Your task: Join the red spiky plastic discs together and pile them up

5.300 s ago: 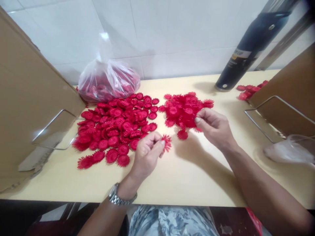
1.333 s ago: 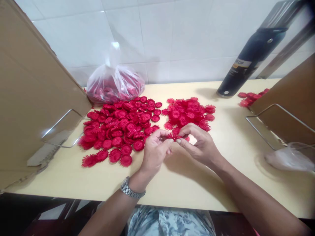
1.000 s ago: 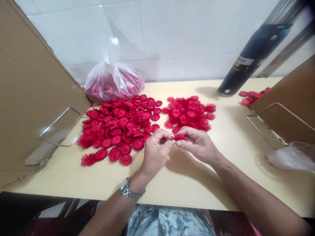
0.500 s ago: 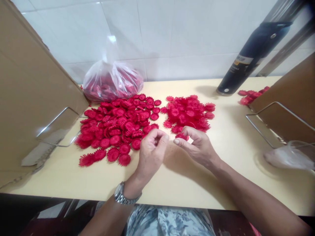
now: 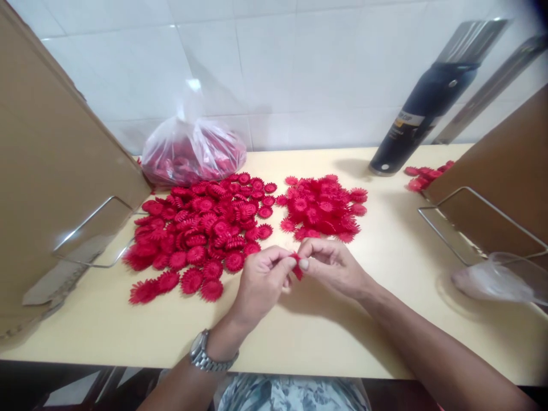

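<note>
A small red toothed-edge disc (image 5: 298,268), like a paper or fabric flower, is pinched between both hands above the table. My left hand (image 5: 266,278), with a metal watch (image 5: 209,353) on its wrist, grips its left side between thumb and fingers. From the right, thumb and forefinger of my right hand (image 5: 333,267) close on the same disc. Behind my left hand lies a large heap of curled red flower discs (image 5: 201,228). A smaller heap of flatter, spread-out red flower discs (image 5: 323,205) lies just beyond my right hand.
A tied clear plastic bag (image 5: 192,151) of red pieces stands at the back. Cardboard panels flank the table (image 5: 248,342), with wire stands (image 5: 92,228) by them. A dark bottle (image 5: 422,114) stands back right, near more red discs (image 5: 426,174) and a small clear bag (image 5: 492,279).
My right hand has brought the red flower disc left to my left hand, and both now pinch it. The view has tilted slightly upward.
</note>
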Available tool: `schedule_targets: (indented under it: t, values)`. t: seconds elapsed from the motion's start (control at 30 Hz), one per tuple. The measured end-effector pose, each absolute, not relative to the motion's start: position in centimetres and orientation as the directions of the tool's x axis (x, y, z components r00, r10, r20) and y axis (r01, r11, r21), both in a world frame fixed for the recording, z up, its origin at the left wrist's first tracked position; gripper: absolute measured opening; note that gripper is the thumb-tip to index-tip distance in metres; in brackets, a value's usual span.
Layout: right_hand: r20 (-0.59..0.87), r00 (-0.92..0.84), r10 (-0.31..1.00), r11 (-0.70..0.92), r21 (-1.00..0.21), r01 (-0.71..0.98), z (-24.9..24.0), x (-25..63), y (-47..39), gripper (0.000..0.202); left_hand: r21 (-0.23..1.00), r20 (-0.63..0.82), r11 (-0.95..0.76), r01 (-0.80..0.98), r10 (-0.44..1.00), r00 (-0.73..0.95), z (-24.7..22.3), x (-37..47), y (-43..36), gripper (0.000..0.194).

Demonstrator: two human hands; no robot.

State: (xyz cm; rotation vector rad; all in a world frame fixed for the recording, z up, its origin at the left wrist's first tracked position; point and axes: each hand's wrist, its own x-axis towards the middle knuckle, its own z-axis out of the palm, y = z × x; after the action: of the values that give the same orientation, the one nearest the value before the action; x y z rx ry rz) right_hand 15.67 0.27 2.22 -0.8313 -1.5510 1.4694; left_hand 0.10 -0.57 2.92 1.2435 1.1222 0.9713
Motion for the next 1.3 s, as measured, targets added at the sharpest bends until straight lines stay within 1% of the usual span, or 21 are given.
schedule_targets:
  t: [0.07, 0.17, 0.23, 0.3, 0.37, 0.4, 0.43, 0.47, 0.5, 0.57, 0.6, 0.63, 0.67, 0.7, 0.77, 0.83, 0.93, 1.0, 1.07, 1.17, 1.3]
  values:
    - [0.096, -0.425, 0.900, 0.021, -0.984, -0.178, 1.9, 15.5, 0.4, 0.023, 0.995, -0.091, 0.079, 0.059, 0.966, 0.241, 3.0, 0.0, -0.6, 0.017]
    - [0.096, -0.342, 0.935, 0.008, -0.968, -0.250, 1.4, 15.6, 0.8, 0.025, 0.997, -0.054, 0.040, 0.061, 0.969, 0.241, 2.9, -0.2, -0.2, 0.021]
    - [0.121, -0.214, 0.969, 0.061, -0.963, -0.264, 1.2, 16.2, 1.2, 0.027, 0.998, -0.028, 0.016, 0.065, 0.984, 0.178, 2.7, -0.5, 0.4, 0.022]
    - [0.173, -0.012, 0.985, 0.165, -0.954, -0.250, 1.4, 17.2, 1.7, 0.028, 0.998, 0.016, -0.020, 0.061, 0.998, 0.059, 2.5, -1.0, 1.4, 0.021]
    - [0.252, 0.187, 0.949, 0.279, -0.951, -0.135, 1.8, 18.5, 2.4, 0.026, 0.994, 0.082, -0.078, 0.075, 0.995, -0.053, 2.3, -1.2, 2.5, 0.020]
    - [0.295, 0.240, 0.925, 0.306, -0.952, -0.009, 2.0, 19.2, 2.7, 0.024, 0.988, 0.117, -0.110, 0.109, 0.991, -0.067, 2.3, -0.9, 3.0, 0.020]
    - [0.341, 0.253, 0.905, 0.307, -0.937, 0.164, 2.2, 19.8, 3.0, 0.022, 0.974, 0.144, -0.138, 0.179, 0.989, -0.022, 2.3, -0.5, 3.6, 0.020]
    - [0.397, 0.240, 0.886, 0.297, -0.883, 0.364, 2.4, 20.3, 3.3, 0.021, 0.949, 0.163, -0.172, 0.264, 0.985, 0.056, 2.3, 0.2, 4.1, 0.021]
    - [0.461, 0.208, 0.863, 0.281, -0.778, 0.562, 2.4, 20.7, 3.5, 0.019, 0.911, 0.196, -0.227, 0.343, 0.973, 0.123, 2.4, 1.0, 4.6, 0.023]
    - [0.589, 0.097, 0.802, 0.239, -0.465, 0.853, 2.3, 21.3, 3.9, 0.016, 0.818, 0.262, -0.333, 0.468, 0.941, 0.213, 2.5, 2.8, 5.2, 0.018]
    - [0.639, 0.025, 0.769, 0.220, -0.301, 0.928, 2.2, 21.4, 3.9, 0.015, 0.770, 0.261, -0.373, 0.517, 0.924, 0.278, 2.6, 3.5, 5.4, 0.014]
    - [0.668, -0.049, 0.743, 0.209, -0.161, 0.964, 2.1, 21.5, 4.0, 0.017, 0.717, 0.240, -0.414, 0.562, 0.902, 0.358, 2.7, 4.1, 5.5, 0.011]
    - [0.679, -0.116, 0.725, 0.207, -0.054, 0.977, 2.0, 21.4, 3.9, 0.018, 0.672, 0.229, -0.457, 0.583, 0.877, 0.423, 2.8, 4.2, 5.4, 0.005]
    - [0.687, -0.171, 0.707, 0.213, 0.024, 0.977, 1.9, 21.4, 3.8, 0.018, 0.633, 0.232, -0.484, 0.604, 0.863, 0.448, 2.9, 4.1, 5.2, 0.006]
    - [0.706, -0.262, 0.658, 0.262, 0.111, 0.959, 1.9, 21.0, 3.6, 0.019, 0.549, 0.255, -0.525, 0.650, 0.846, 0.468, 3.4, 2.6, 4.4, 0.016]
    - [0.709, -0.348, 0.614, 0.334, 0.166, 0.928, 2.0, 20.4, 3.5, 0.021, 0.437, 0.276, -0.544, 0.716, 0.839, 0.470, 3.9, 0.0, 3.3, 0.027]
    - [0.684, -0.431, 0.588, 0.444, 0.172, 0.879, 2.0, 19.3, 3.4, 0.020, 0.216, 0.297, -0.494, 0.843, 0.855, 0.425, 4.3, -4.7, 2.3, 0.025]
    - [0.683, -0.436, 0.586, 0.499, 0.120, 0.858, 1.9, 18.3, 3.4, 0.020, 0.086, 0.268, -0.419, 0.904, 0.883, 0.385, 4.0, -7.2, 2.3, 0.019]
    - [0.665, -0.454, 0.594, 0.564, 0.058, 0.824, 1.8, 17.3, 3.4, 0.021, -0.008, 0.221, -0.393, 0.920, 0.896, 0.384, 3.3, -8.5, 2.7, 0.017]
    - [0.599, -0.520, 0.609, 0.648, 0.002, 0.762, 1.6, 15.6, 3.6, 0.023, -0.045, 0.241, -0.370, 0.928, 0.897, 0.370, 2.2, -9.0, 3.2, 0.018]
    - [0.520, -0.577, 0.630, 0.693, -0.040, 0.720, 1.3, 13.8, 4.1, 0.026, 0.029, 0.366, -0.333, 0.942, 0.881, 0.300, 1.6, -9.2, 3.2, 0.019]
